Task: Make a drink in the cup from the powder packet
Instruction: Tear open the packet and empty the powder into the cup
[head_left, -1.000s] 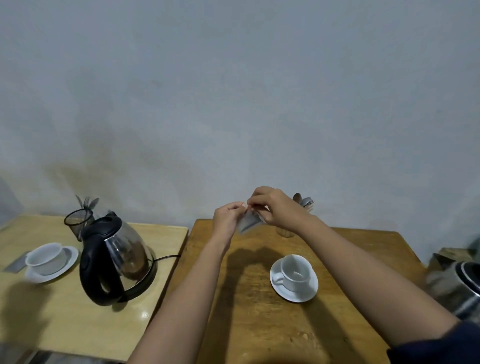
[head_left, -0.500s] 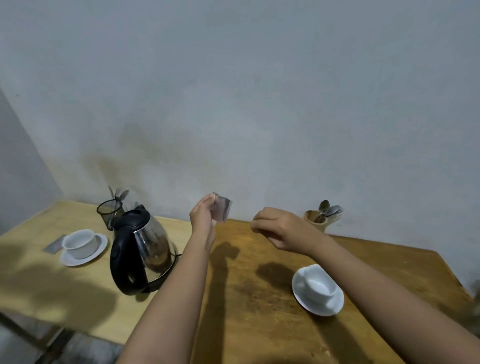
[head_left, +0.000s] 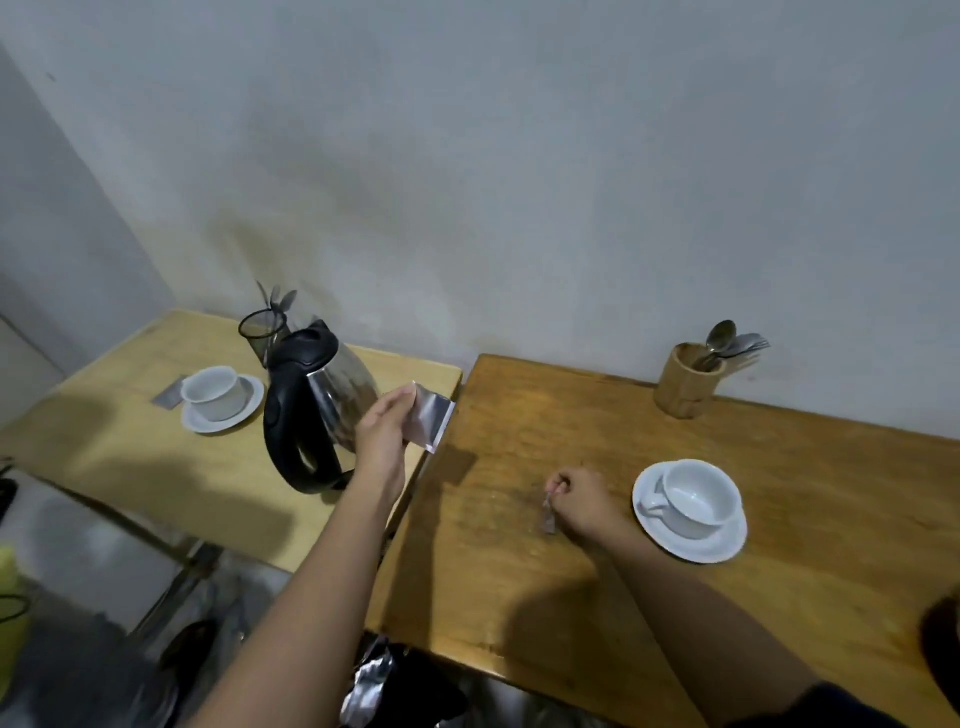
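Observation:
My left hand (head_left: 382, 436) holds a silvery powder packet (head_left: 430, 419) upright in the air, over the gap between the two tables and just right of the kettle. My right hand (head_left: 584, 506) rests low on the dark wooden table (head_left: 519, 571), its fingers pinched on a small torn-off foil strip (head_left: 549, 517). A white cup (head_left: 696, 496) stands on a white saucer (head_left: 727, 543) just right of that hand. The cup looks empty.
A black and steel kettle (head_left: 317, 415) stands on the lighter left table (head_left: 156, 467). Behind it are a second cup on a saucer (head_left: 218, 397) and a dark mesh holder (head_left: 262, 332). A wooden holder with spoons (head_left: 685, 384) sits by the wall. Foil scraps (head_left: 371, 680) lie on the floor below.
The view has swung left and down. My hands have parted further: the left stays up with the packet by the kettle, and the right has dropped to the table with the torn strip.

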